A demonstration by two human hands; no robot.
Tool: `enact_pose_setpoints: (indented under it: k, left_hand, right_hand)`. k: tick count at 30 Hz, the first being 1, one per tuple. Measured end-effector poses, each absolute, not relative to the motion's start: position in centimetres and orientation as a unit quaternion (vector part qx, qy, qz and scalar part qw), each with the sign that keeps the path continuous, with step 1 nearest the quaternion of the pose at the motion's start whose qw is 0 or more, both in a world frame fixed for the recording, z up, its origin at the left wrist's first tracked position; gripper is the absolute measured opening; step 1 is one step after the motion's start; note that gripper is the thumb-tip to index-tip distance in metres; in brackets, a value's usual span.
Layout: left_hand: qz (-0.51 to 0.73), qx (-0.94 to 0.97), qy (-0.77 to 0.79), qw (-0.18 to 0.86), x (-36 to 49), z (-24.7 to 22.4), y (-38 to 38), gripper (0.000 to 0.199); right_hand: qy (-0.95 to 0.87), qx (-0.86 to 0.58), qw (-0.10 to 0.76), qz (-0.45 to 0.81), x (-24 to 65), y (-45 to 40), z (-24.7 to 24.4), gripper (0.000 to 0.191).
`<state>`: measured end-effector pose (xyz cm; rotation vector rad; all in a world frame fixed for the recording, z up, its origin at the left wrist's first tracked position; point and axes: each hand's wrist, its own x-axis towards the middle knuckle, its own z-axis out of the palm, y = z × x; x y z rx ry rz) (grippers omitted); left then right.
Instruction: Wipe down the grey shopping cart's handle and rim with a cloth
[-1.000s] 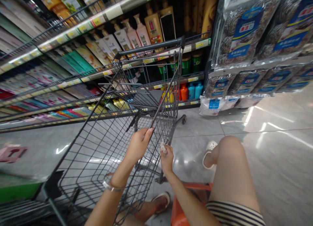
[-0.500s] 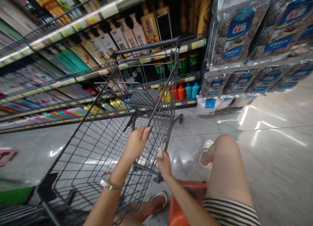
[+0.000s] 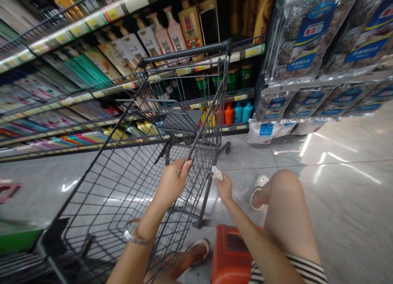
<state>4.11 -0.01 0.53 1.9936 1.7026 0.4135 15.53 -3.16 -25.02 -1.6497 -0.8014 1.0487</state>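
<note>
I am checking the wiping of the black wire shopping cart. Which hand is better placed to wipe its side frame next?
Probably the right hand: it pinches the small white cloth against the black wire shopping cart frame. The left hand grips the top rim wire without a cloth.

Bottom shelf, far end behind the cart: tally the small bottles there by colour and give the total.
Yellow bottles: 1 cluster, too hidden by the cart wires to count singly
Orange bottle: 1
Blue bottles: 2
Total clearly countable: 3, plus the yellow cluster.
</note>
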Motion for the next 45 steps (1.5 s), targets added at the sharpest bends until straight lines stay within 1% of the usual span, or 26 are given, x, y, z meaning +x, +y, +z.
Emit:
enact_pose_setpoints:
  k: [2,5,8,15,25,28,30,33,38,42,45]
  left_hand:
    - [0.156,0.727,0.622,0.244,4.3,0.6,0.0,0.039]
    - [0.165,0.728,0.619,0.245,4.7,0.7,0.0,0.038]
    - [0.167,0.731,0.616,0.241,4.8,0.7,0.1,0.037]
    - [0.163,0.732,0.622,0.225,4.8,0.6,0.3,0.037]
    - [0.15,0.736,0.622,0.223,4.9,0.7,0.1,0.037]
    - [0.15,0.737,0.623,0.215,4.8,0.7,0.1,0.036]
    - [0.15,0.737,0.624,0.211,4.7,0.7,0.1,0.036]
    - [0.152,0.737,0.624,0.211,4.8,0.7,0.0,0.037]
    - [0.154,0.736,0.621,0.222,4.8,0.7,0.1,0.036]
    - [0.154,0.734,0.621,0.229,4.9,0.6,0.1,0.036]
    - [0.154,0.734,0.619,0.232,4.9,0.7,0.1,0.036]
  right_hand:
    - [-0.338,-0.69,0.499,0.401,16.8,-0.2,-25.6,0.015]
    - [-0.361,-0.696,0.493,0.376,17.1,3.4,-26.3,0.012]
    - [-0.383,-0.696,0.481,0.369,16.2,4.8,-26.7,0.013]
    - [-0.429,-0.676,0.46,0.384,14.6,1.0,-26.9,0.013]
    - [-0.431,-0.635,0.482,0.422,10.8,-6.9,-24.5,0.017]
    - [-0.422,-0.62,0.489,0.446,10.0,-9.1,-23.9,0.013]
    - [-0.405,-0.601,0.48,0.494,10.0,-9.9,-23.7,0.007]
    - [-0.377,-0.579,0.447,0.569,10.5,-9.6,-24.0,0.005]
    - [-0.355,-0.57,0.419,0.611,11.7,-7.1,-25.0,0.008]
    - [-0.334,-0.578,0.42,0.615,12.6,-4.8,-25.8,0.003]
    - [-0.326,-0.596,0.436,0.591,13.5,-2.8,-26.3,0.012]
